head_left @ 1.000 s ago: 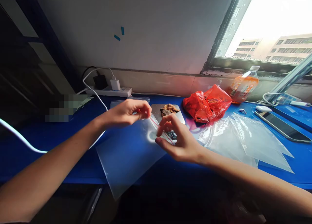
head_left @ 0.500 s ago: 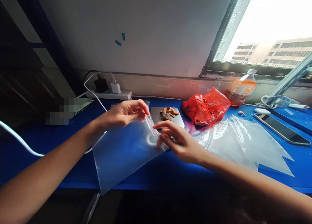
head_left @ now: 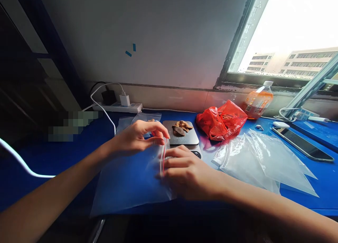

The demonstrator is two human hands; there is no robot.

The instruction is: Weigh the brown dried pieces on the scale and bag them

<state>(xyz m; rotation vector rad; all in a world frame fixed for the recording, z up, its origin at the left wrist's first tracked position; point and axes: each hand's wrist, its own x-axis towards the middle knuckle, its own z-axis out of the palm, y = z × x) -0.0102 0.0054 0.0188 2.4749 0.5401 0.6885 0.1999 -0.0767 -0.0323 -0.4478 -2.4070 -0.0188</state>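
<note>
A clear zip-lock bag with a red stripe along its seal hangs over the front of the blue table. My left hand pinches the bag's far top corner between thumb and fingers. Lower on the same sealing edge is my right hand, its fingers curled against the zip strip and its fingertips partly hidden by the bag. Just behind the hands sits a kitchen scale with a steel plate. Brown, wrinkled dried pieces lie on that plate.
Right of the scale is a crumpled red plastic bag, with an orange drink bottle behind it. Several flat clear bags and a phone lie at right. A power strip with a white cable runs along the wall.
My right hand has moved down and slightly left along the seal. The bag's sealing edge has swung from slanted to nearly upright, and the view has tilted up slightly.
</note>
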